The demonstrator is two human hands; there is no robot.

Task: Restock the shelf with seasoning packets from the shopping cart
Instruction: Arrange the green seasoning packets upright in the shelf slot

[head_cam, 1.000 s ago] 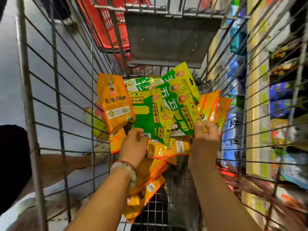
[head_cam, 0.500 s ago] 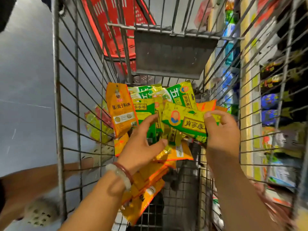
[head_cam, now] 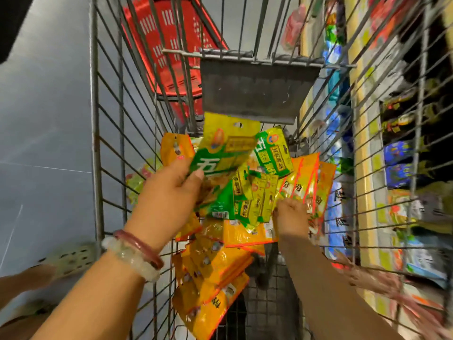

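Seasoning packets [head_cam: 228,153] pinched by left hand [head_cam: 166,192] fingers, right hand [head_cam: 290,215] fingers curled in cart [head_cam: 98,143] pile

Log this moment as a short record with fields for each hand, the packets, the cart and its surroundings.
left hand: grips a green-and-yellow seasoning packet, lifted above the pile
right hand: reaches into the orange packets at the cart's right side; grip hidden
pile: more orange packets lie lower in the cart
shopping cart: wire walls, grey flap at far end
red basket: beyond the cart
shelf: stocked, to the right, blurred
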